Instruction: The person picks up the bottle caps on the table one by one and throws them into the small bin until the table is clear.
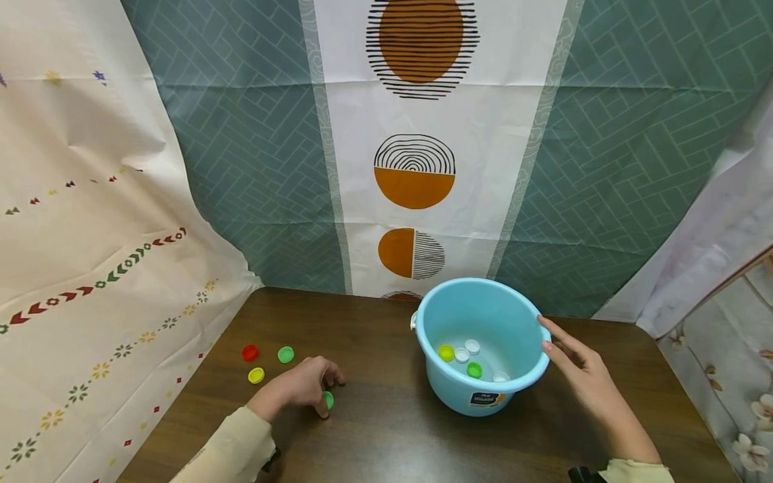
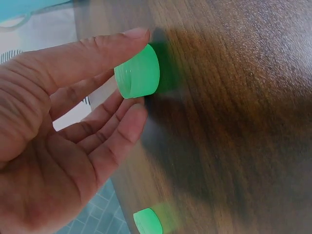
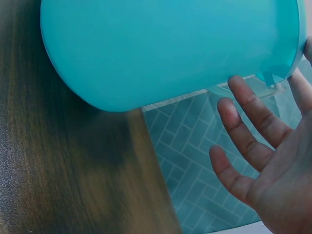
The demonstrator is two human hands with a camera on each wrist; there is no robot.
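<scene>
My left hand [image 1: 306,384] is low over the table, thumb and fingers around a green bottle cap [image 2: 141,73]. In the left wrist view the thumb lies against the cap's edge, with the fingers bent on its other side. My right hand [image 1: 582,372] touches the right rim of a light blue bucket [image 1: 443,384] with thumb and index finger. Its other fingers [image 3: 246,139] are spread loosely beside the bucket wall. Inside the bucket lie several caps, among them a yellow cap [image 1: 446,353], a green cap [image 1: 474,369] and a white cap [image 1: 472,347].
Left of my left hand, a red cap [image 1: 250,353], a yellow cap [image 1: 256,375] and another green cap [image 1: 286,354] lie on the brown wooden table [image 1: 374,436]. Patterned cloth [image 1: 266,201] hangs behind the table. The bucket has a white handle joint [image 1: 413,320] on its left.
</scene>
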